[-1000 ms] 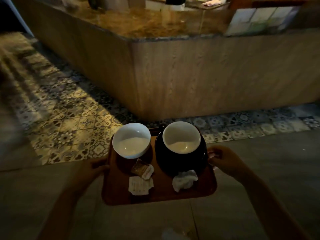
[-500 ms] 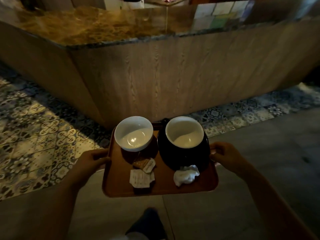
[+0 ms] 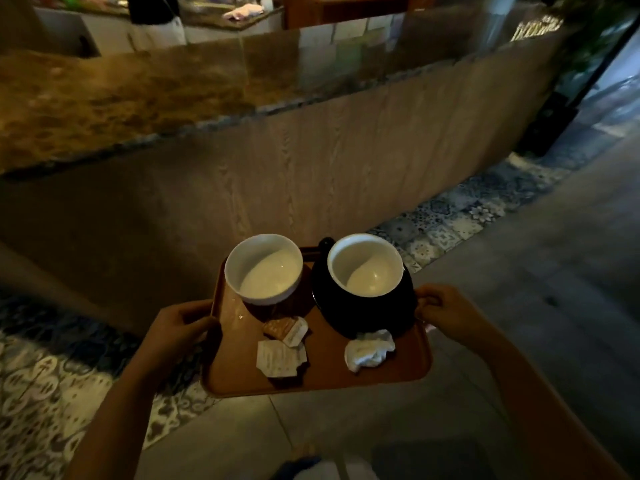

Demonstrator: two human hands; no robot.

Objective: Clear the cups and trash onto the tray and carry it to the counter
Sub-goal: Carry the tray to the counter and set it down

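Observation:
I carry a brown tray (image 3: 388,375) held level above the floor. My left hand (image 3: 180,327) grips its left rim and my right hand (image 3: 446,311) grips its right rim. At the tray's far left stands a white cup (image 3: 265,268). Beside it, a black cup with a white inside (image 3: 365,268) rests on a black saucer (image 3: 367,323). Torn paper packets (image 3: 280,356) lie in the tray's middle and a crumpled white napkin (image 3: 369,349) lies to the right. The counter (image 3: 114,98), with its brown stone top, stands just ahead.
The counter's wood-panelled front (image 3: 311,174) runs across the view. Patterned floor tiles (image 3: 450,220) border its base, with grey floor (image 3: 519,323) under me. A glass screen (image 3: 346,46) stands on the counter's right part. A person in a dark top (image 3: 152,12) is behind the counter.
I have walked closer to the counter and turned right along it. The tray stays level in both hands, with the cups and trash unmoved on it.

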